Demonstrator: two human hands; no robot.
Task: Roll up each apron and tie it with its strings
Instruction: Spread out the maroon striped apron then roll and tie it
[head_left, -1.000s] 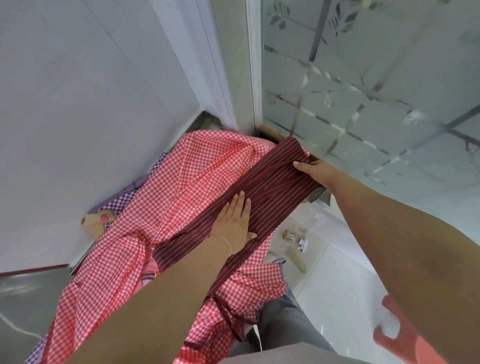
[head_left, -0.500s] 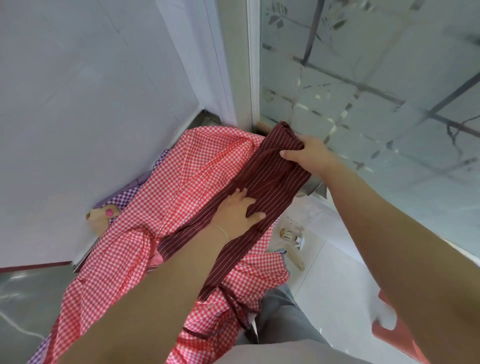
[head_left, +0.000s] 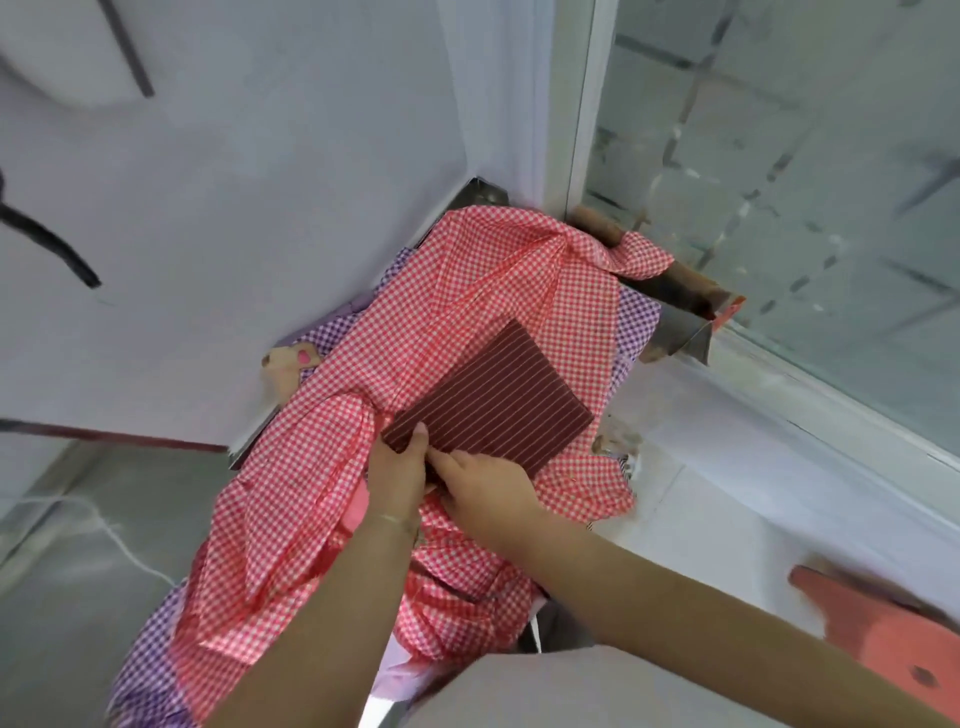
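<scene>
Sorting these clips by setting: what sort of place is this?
Probably a home utility corner: a tiled floor, a patterned glass door and checked aprons heaped by a white wall.

Both forearms bare, reaching fwd from bottom of view, converging at centre. Left hand (head_left: 397, 480): thin band at wrist, back of hand up, fingers curled, one fingertip visible on top at the near corner, pinching the folded striped apron (head_left: 488, 402). Right hand (head_left: 485, 480): just beside left, touching it, fingers pointing left toward same corner; grip hidden behind left hand.
</scene>
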